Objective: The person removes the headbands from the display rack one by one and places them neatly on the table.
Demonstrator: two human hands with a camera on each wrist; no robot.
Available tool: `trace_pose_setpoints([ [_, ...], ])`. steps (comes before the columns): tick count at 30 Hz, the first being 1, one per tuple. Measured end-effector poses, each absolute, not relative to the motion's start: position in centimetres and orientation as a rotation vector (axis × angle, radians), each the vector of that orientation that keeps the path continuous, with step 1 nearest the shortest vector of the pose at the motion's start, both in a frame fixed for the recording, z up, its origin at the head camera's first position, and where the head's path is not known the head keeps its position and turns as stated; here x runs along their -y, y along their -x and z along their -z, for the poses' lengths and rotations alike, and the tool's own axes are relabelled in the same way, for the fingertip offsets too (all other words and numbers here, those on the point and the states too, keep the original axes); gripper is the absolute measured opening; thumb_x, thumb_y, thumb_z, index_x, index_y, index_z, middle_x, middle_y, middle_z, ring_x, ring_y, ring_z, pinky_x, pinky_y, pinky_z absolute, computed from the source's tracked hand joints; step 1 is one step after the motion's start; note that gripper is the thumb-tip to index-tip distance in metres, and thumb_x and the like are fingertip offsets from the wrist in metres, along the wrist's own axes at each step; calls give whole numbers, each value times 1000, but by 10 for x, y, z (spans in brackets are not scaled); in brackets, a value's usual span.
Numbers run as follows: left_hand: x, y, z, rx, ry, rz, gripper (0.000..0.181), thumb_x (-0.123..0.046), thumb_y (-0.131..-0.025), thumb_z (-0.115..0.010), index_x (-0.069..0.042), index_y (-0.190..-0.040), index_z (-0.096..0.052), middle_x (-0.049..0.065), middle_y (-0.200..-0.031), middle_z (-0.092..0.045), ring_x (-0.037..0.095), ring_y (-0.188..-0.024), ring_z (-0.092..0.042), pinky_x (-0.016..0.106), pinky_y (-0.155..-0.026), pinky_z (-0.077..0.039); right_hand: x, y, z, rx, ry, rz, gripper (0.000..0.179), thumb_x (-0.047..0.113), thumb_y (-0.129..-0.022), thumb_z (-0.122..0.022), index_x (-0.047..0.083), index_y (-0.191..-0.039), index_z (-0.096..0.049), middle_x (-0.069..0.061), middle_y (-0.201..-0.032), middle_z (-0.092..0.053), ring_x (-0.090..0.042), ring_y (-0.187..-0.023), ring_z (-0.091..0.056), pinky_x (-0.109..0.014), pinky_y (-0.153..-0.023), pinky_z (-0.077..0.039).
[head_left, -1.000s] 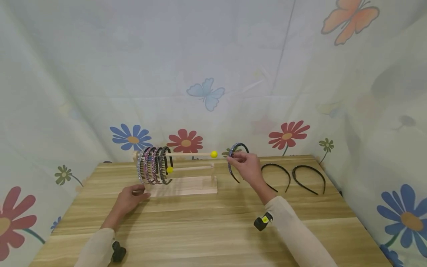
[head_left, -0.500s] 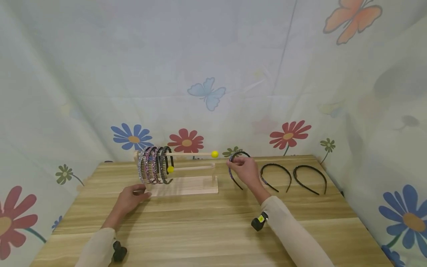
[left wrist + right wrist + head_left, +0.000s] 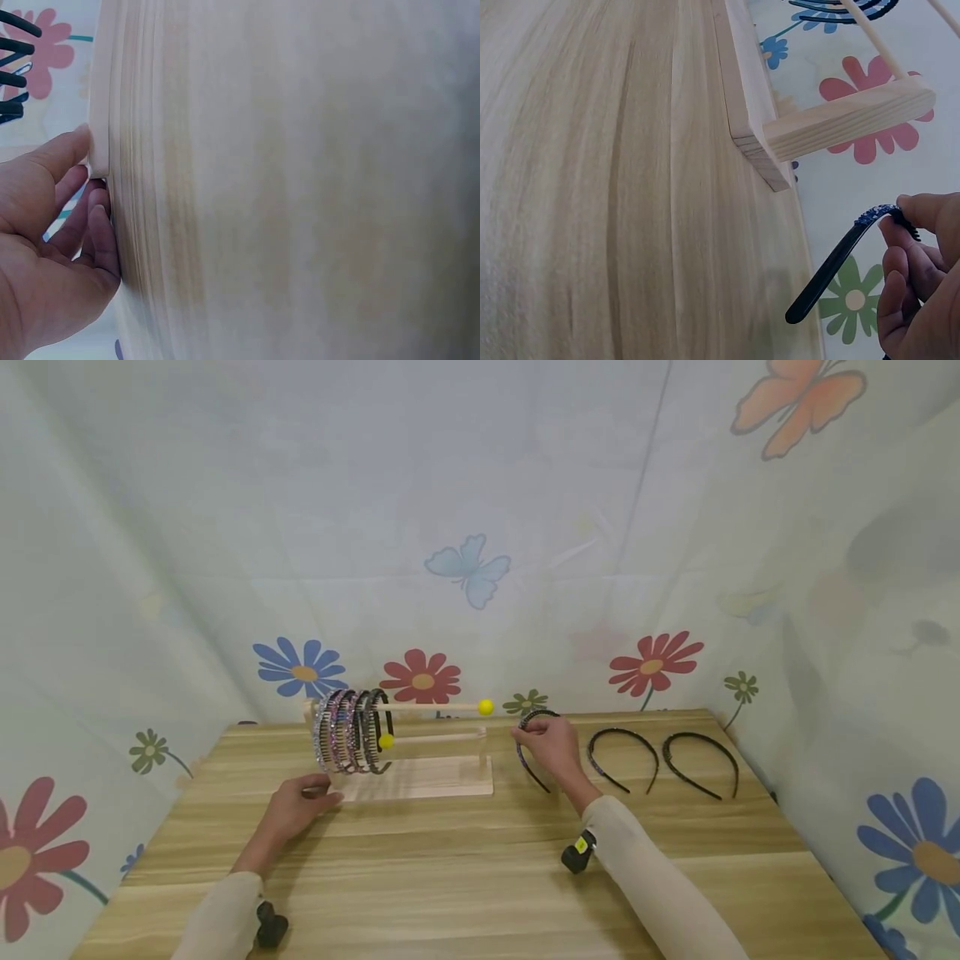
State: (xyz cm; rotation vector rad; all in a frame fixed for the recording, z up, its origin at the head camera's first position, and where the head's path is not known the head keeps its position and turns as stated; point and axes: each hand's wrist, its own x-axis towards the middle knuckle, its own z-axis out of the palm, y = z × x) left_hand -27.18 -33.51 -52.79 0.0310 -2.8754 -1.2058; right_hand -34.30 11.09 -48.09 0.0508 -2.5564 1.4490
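In the head view my right hand pinches a black headband with blue sparkle to the right of a wooden headband rack. The right wrist view shows thumb and fingers on the headband's glittery part, one dark leg pointing toward the table. My left hand grips the left end of the rack's base. In the left wrist view, the thumb lies against the base and the curled fingers sit at its end. Several sparkly headbands hang together on the rack's left part.
Two more dark headbands lie on the table at the right, a nearer one and a farther one. The rack's rods end in yellow balls, one upper and one lower. A flowered cloth hangs behind.
My right hand has lowered the headband toward the table, just right of the rack. My left hand has stayed at the rack's left end.
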Motion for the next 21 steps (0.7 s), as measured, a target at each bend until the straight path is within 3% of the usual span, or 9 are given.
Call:
trace_pose_setpoints([
  [14,332,268,525,2863,-38,1216,54,-31,-96,-75,5,-133,-63,28,-134,-63,42,-117,-65,52,-92,-56,-111,353,492,2644,39,-1444,33,47,-87,-80,15,-87,-82,2,-82,-77,-18,-81,-69,-38,-75,-56],
  [21,332,269,523,2871,-29,1200,55,-32,-96,-74,6,-133,-62,29,-134,-63,43,-117,-65,52,-92,-56,-112,354,497,2643,41,-1444,33,45,-87,-81,13,-88,-82,-1,-89,-78,-17,-80,-68,-36,-72,-56],
])
